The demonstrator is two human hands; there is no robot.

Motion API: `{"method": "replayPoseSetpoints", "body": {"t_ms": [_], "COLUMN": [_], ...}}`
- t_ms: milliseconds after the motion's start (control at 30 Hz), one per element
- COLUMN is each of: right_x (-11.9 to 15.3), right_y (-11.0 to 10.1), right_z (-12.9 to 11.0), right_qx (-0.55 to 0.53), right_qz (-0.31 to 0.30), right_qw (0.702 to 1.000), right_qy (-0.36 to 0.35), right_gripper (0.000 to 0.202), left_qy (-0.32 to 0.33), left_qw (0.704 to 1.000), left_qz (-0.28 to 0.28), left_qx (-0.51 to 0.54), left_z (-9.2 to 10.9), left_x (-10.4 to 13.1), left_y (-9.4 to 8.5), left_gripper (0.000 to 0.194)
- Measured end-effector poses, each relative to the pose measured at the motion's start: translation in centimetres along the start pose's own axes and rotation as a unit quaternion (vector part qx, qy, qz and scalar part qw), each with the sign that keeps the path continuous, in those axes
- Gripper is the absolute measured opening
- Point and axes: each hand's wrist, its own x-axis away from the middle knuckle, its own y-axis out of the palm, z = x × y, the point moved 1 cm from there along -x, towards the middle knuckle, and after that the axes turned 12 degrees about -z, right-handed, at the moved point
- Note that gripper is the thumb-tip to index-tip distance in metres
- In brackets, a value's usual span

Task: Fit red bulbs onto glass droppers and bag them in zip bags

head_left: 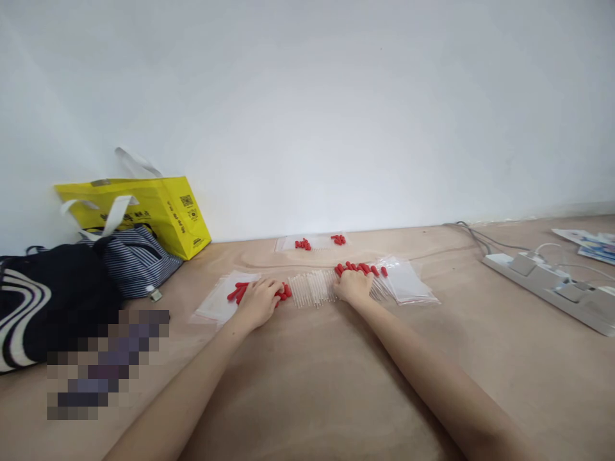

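well, red bulbs flank the clear tubes

clocking from those, my left hand curls over bulbs at nine; my right hand, bunched narrow, bends over others near three. from afar i can't tell whether either grips one. at twelve lies a clear packet, at ten a yellow bag.

Red pieces are partly covered by the left hand, and others by the right hand; thin clear tubes are lined up between. Flat bags are spread beyond both hands. Along the surface's back edge, a smaller red-and-clear group is laid, with a yellow bag stood further left.
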Motion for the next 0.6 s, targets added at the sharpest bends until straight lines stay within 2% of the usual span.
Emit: {"method": "replayPoseSetpoints", "body": {"t_ms": [167,267,333,433,500,567,600], "right_x": [0.0,0.3,0.9,2.5,3.9,5.4,6.1], "right_y": [0.2,0.0,-0.2,-0.1,0.4,1.1,1.3], "right_z": [0.0,0.2,0.5,1.4,2.5,3.5,4.0], "right_qx": [0.000,-0.005,-0.013,-0.029,-0.050,-0.115,-0.140], "right_qz": [0.011,0.026,0.038,0.040,0.036,0.044,0.054], "right_qw": [1.000,0.999,0.996,0.987,0.973,0.929,0.912], "right_qy": [-0.013,-0.045,-0.081,-0.153,-0.221,-0.350,-0.383], "right_gripper": [0.027,0.027,0.026,0.022,0.018,0.017,0.018], "left_qy": [-0.001,0.006,0.034,0.087,0.090,0.079,0.071], "left_qw": [1.000,0.997,0.993,0.984,0.979,0.976,0.975], "left_qz": [0.022,0.072,0.099,0.086,0.066,0.048,0.039], "left_qx": [-0.005,0.019,0.059,0.132,0.173,0.199,0.206], "left_z": [0.4,1.7,3.1,5.5,6.6,7.2,7.3], "left_x": [0.0,0.7,1.5,2.7,3.2,3.5,3.5], "left_y": [-0.6,-0.6,0.0,1.5,2.3,2.8,2.8], "left_gripper": [0.011,0.010,0.009,0.007,0.009,0.014,0.016]}}
